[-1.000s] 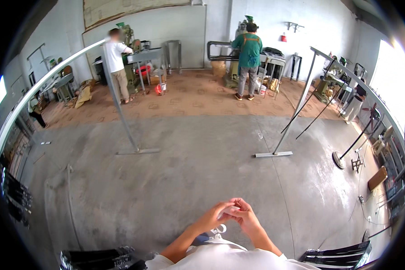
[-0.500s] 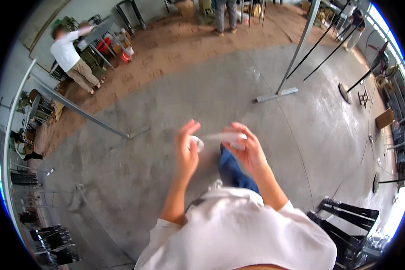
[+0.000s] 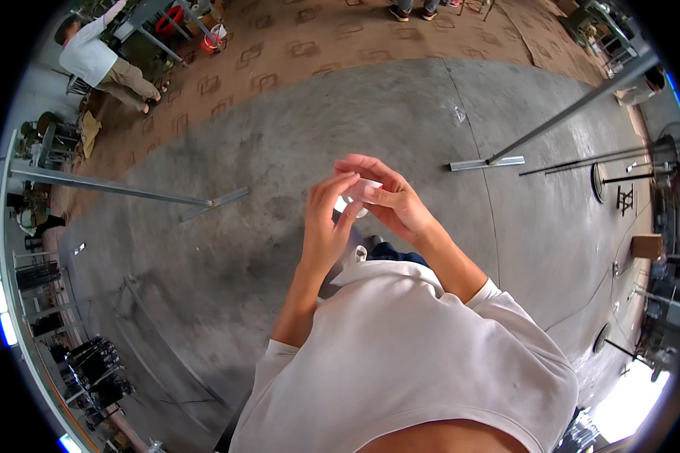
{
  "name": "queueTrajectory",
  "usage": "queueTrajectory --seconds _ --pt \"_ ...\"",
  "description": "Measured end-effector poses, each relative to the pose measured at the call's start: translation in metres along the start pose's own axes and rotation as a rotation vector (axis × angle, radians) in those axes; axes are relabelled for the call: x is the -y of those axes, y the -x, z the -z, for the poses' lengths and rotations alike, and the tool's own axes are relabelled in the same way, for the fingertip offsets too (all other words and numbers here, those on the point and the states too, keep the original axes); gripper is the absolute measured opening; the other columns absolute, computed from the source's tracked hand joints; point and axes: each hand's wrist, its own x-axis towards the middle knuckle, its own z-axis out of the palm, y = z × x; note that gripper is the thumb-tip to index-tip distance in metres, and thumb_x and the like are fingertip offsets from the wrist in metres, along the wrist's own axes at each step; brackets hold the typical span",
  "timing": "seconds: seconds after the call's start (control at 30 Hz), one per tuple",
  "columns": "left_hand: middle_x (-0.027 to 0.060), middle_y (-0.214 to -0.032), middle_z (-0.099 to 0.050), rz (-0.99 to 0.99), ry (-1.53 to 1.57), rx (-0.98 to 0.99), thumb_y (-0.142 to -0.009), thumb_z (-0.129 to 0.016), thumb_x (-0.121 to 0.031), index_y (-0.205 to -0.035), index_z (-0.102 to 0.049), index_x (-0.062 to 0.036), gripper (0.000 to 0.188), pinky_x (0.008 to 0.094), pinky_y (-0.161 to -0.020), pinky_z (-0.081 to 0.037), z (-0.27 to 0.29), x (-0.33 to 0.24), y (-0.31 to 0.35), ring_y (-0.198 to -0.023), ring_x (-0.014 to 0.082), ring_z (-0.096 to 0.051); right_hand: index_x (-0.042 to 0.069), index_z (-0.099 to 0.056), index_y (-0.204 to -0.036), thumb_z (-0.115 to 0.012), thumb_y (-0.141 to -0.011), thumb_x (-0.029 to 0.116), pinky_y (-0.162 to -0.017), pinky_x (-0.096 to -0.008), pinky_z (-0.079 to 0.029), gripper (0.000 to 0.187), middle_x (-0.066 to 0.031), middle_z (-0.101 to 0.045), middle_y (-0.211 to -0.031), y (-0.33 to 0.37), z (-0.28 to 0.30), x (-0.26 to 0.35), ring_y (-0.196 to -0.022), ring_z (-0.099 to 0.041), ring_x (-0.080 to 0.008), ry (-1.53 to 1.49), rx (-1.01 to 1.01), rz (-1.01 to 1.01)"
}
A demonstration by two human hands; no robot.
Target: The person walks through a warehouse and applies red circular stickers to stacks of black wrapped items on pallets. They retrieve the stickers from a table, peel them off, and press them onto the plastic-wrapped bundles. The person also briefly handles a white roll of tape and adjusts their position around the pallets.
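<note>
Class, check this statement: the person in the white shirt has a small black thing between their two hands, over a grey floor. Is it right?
Not quite: the colour is wrong. The head view shows that the person in the white shirt has a small white thing between their left hand and right hand, over a grey floor.

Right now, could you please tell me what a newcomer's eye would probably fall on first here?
Probably the small white thing near the centre, pinched by the right hand, with the left hand cupped close beside it. Next might come the wearer's broad white shirt filling the lower middle, then the brown patterned floor covering across the top, where a co-worker stands at upper left.
</note>
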Motion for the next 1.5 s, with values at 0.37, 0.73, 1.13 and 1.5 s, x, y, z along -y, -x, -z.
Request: queueTrajectory --seconds 0.37,0.73,1.13,1.5 --pt "0.0077 -0.106 -0.055 0.214 0.492 0.263 -0.082 -0.058 -0.016 -0.110 -0.049 -0.0019 0.033 0.0298 -0.082 -0.040 0.052 0.148 -0.228 -0.099 0.0158 -0.051 -0.005 -0.034 -0.129 -0.043 -0.086 0.001 -0.094 -0.0286 -0.036 0.045 -0.0115 -0.048 -0.122 -0.240 0.054 0.076 -0.111 -0.047 -0.0186 0.324 0.082 -0.085" --pt "0.0041 -0.094 -0.054 0.390 0.431 0.441 -0.084 -0.059 -0.021 -0.107 -0.047 -0.0008 0.032 0.0253 -0.072 -0.042 0.086 0.232 -0.434 -0.082 0.0101 -0.050 -0.001 -0.057 -0.107 -0.054 -0.079 0.001 -0.076 -0.0255 -0.044 0.027 -0.0066 -0.057 -0.096 -0.454 0.109 0.141 -0.087 -0.054 -0.0121 0.892 -0.160 0.118" --pt "0.0029 -0.064 -0.054 0.459 0.068 0.148 -0.084 -0.053 -0.007 -0.075 -0.054 0.0041 0.015 0.0230 -0.055 -0.041 0.080 0.337 -0.681 -0.061 0.0076 -0.050 -0.002 -0.046 -0.082 -0.054 -0.072 -0.004 -0.065 -0.0324 -0.048 0.013 -0.0149 -0.058 -0.079 -0.716 0.176 0.256 -0.071 -0.059 -0.0287 1.150 0.146 0.263" --pt "-0.0026 -0.071 -0.053 0.495 0.524 -0.308 -0.083 -0.054 -0.005 -0.076 -0.057 0.0029 0.010 0.0194 -0.060 -0.036 0.138 0.444 -0.813 -0.067 0.0044 -0.045 -0.001 -0.044 -0.082 -0.054 -0.074 -0.001 -0.060 -0.0354 -0.047 0.013 -0.0171 -0.056 -0.073 -0.938 0.168 0.282 -0.068 -0.059 -0.0313 1.100 0.386 0.209"
